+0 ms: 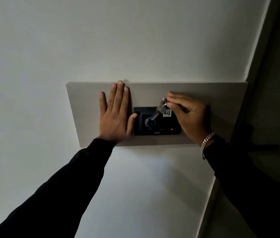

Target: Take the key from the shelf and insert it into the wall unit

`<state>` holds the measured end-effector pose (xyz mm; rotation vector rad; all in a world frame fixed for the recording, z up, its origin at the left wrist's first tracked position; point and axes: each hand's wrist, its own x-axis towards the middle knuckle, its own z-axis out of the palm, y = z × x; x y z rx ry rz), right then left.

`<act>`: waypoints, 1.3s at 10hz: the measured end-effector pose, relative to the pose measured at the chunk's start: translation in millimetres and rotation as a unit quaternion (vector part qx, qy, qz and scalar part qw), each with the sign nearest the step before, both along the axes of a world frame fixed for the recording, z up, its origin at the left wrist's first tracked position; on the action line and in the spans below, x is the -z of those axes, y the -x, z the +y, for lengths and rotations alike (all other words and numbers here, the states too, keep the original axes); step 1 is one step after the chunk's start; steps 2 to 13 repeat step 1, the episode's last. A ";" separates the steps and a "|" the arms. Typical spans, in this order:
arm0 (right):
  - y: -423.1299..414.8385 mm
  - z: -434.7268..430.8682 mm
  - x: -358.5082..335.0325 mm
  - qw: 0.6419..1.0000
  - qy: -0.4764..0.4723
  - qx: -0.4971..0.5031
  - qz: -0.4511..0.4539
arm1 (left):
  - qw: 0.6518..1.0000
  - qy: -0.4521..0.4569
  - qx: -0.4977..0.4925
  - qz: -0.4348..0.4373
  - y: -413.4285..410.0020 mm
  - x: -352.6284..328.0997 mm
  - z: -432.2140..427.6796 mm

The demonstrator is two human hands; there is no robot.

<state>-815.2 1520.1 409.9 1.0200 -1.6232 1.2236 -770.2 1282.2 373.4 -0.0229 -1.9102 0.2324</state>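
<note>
A black wall unit point(170, 125) with a small red light sits on a grey backing panel point(204, 93) on the white wall. A metal key point(158, 112) with a dark stem reaches down into the round socket on the unit's left half. A white tag marked 402 point(167, 113) hangs from the key ring. My right hand point(187, 112) pinches the ring end of the key with its fingertips. My left hand point(116, 114) lies flat on the panel just left of the unit, fingers spread, thumb touching the unit's edge.
A wall corner and a dark surface point(273, 83) run along the right side. Plain white wall point(101, 40) surrounds the panel. Both arms wear black sleeves; a silver chain bracelet point(207, 143) is on my right wrist.
</note>
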 end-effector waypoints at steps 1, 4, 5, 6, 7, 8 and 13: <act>-8.6 5.9 -3.4 0.999 0.036 0.001 -0.020 | 0.999 -0.015 0.049 -0.010 -3.3 -20.9 9.1; -8.6 5.9 -3.4 0.999 0.036 0.001 -0.020 | 0.999 -0.015 0.049 -0.010 -3.3 -20.9 9.1; -8.6 5.9 -3.4 0.999 0.036 0.001 -0.020 | 0.999 -0.015 0.049 -0.010 -3.3 -20.9 9.1; -8.6 5.9 -3.4 0.999 0.036 0.001 -0.020 | 0.999 -0.015 0.049 -0.010 -3.3 -20.9 9.1; -8.6 5.9 -3.4 0.999 0.036 0.001 -0.020 | 0.999 -0.015 0.049 -0.010 -3.3 -20.9 9.1; -8.6 5.9 -3.4 0.999 0.036 0.001 -0.020 | 0.999 -0.015 0.049 -0.010 -3.3 -20.9 9.1; -8.6 5.9 -3.4 0.999 0.036 0.001 -0.020 | 0.999 -0.015 0.049 -0.010 -3.3 -20.9 9.1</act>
